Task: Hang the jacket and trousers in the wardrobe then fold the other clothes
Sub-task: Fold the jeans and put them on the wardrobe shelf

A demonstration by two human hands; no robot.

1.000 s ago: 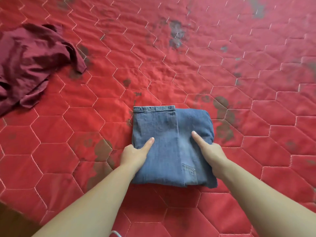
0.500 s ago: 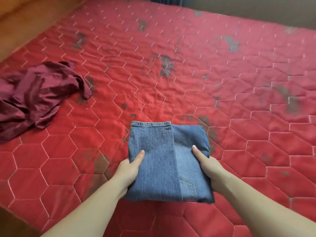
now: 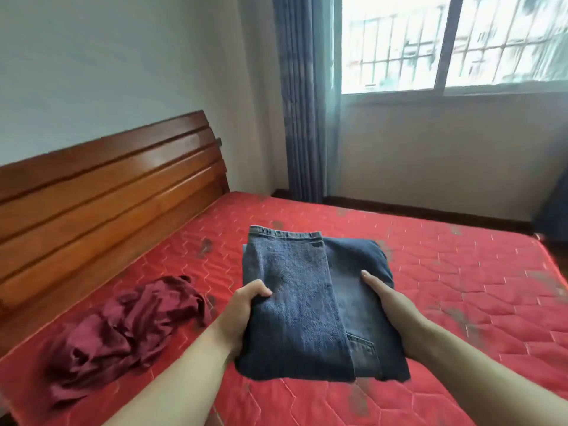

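In the head view, the folded jeans [image 3: 310, 302] were held up off the red quilted mattress [image 3: 445, 290], near the middle of the scene, a thick rectangular bundle of blue denim with a stitched hem on its far edge and a pocket corner showing near the right. The left hand [image 3: 242, 312] gripped the bundle's left edge, thumb curled over the top and fingers hidden underneath. The right hand [image 3: 390, 305] held the right edge, thumb lying straight along the top layer; its fingers were out of sight below, so how tightly they curled could not be told, though the bundle clearly sat pinched between thumb and palm.

Denim of this weave looked coarse, fairly stiff and heavy for cloth, so the stack should keep its shape if supported from both sides under the bottom layer; taken by one edge only, the layers would likely slide apart and unfold. It is neither slippery nor fragile.

To the left, lying on the mattress near the wooden headboard [image 3: 101, 192], a crumpled maroon garment [image 3: 123, 330] looked thin, soft and limp, well apart from the jeans and apparently not yet folded. It would want spreading flat first.

Far behind, a blue curtain [image 3: 298, 96] hung beside a barred window [image 3: 455, 41]
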